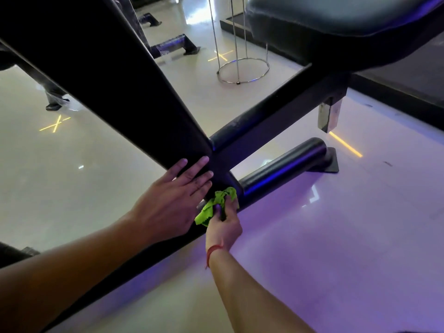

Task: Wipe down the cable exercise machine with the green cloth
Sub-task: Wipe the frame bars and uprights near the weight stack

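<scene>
The machine's black frame fills the view: a wide slanted black beam (pixel 108 75) runs from upper left down to a joint where a black crossbar (pixel 264 116) meets it. A round black floor tube (pixel 283 167) lies below the joint. My left hand (pixel 173 200) rests flat, fingers spread, on the lower end of the slanted beam. Just beneath it my right hand (pixel 224 227), with a red string on its wrist, grips the bunched green cloth (pixel 216 204) and presses it against the frame under the joint. Part of the cloth is hidden by my fingers.
A black padded seat (pixel 336 22) hangs over the upper right. A chrome wire stand (pixel 242 68) stands on the glossy pale floor beyond the crossbar. Other black machine feet (pixel 175 45) sit at the back. Yellow marks (pixel 55 123) and purple light show on the floor.
</scene>
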The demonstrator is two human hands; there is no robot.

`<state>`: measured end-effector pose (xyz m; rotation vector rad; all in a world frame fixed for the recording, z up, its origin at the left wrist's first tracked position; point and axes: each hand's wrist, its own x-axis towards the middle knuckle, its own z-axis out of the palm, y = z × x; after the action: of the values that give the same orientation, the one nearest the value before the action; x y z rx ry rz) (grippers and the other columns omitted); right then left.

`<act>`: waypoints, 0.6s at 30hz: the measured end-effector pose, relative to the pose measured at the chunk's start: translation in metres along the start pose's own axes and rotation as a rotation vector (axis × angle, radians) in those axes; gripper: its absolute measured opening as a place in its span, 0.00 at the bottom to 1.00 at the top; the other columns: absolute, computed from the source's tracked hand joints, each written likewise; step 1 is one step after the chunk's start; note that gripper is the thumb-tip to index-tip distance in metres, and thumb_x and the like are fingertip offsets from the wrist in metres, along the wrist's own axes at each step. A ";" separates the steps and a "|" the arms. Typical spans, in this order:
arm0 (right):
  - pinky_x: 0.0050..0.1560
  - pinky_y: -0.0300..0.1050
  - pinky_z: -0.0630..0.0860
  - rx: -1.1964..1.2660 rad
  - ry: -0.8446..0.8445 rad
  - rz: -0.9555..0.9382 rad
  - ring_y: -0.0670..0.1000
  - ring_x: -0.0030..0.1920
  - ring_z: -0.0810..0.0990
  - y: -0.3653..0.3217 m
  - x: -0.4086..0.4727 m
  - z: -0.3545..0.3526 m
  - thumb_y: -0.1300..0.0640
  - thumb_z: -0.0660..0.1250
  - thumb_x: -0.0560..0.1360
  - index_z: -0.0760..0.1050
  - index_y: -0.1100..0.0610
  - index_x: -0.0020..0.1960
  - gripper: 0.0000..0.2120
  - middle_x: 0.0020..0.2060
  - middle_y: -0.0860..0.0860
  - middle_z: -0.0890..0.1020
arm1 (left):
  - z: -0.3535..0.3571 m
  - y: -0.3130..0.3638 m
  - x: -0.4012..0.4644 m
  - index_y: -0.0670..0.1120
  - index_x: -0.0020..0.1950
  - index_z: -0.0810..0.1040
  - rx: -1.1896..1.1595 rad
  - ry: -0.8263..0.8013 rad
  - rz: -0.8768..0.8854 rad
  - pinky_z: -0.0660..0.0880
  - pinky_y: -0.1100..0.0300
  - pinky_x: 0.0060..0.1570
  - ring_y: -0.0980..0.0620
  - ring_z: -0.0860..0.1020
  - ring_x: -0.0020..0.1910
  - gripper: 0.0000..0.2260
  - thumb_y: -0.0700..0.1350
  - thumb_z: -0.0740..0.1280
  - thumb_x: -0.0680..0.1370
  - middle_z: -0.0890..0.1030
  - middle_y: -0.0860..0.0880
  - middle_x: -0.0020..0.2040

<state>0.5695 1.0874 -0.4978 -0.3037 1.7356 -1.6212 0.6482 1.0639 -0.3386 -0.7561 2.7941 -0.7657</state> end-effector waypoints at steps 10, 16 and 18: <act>0.71 0.35 0.59 -0.645 -0.078 -0.488 0.54 0.79 0.61 0.018 0.137 -0.066 0.69 0.65 0.76 0.76 0.53 0.72 0.26 0.77 0.49 0.68 | 0.099 0.057 0.017 0.39 0.73 0.73 -0.042 -0.051 -0.022 0.43 0.44 0.78 0.40 0.52 0.81 0.29 0.46 0.54 0.74 0.69 0.43 0.77; 0.63 0.53 0.75 -1.072 -0.153 -0.748 0.61 0.72 0.71 -0.046 0.237 -0.108 0.68 0.64 0.77 0.78 0.55 0.70 0.23 0.73 0.54 0.74 | 0.121 0.102 0.077 0.40 0.80 0.61 -0.226 -0.083 -0.092 0.41 0.48 0.79 0.43 0.53 0.81 0.30 0.48 0.53 0.78 0.61 0.43 0.80; 0.62 0.55 0.77 -1.142 -0.207 -0.788 0.62 0.68 0.74 -0.066 0.261 -0.118 0.66 0.63 0.76 0.79 0.56 0.67 0.21 0.70 0.56 0.76 | 0.121 0.115 0.104 0.40 0.81 0.55 -0.308 -0.121 -0.139 0.43 0.49 0.80 0.43 0.53 0.81 0.31 0.48 0.56 0.79 0.56 0.43 0.82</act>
<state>0.2900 1.0046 -0.5329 -1.7838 2.3386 -0.7552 0.5407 1.0435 -0.5028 -1.0179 2.8032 -0.2958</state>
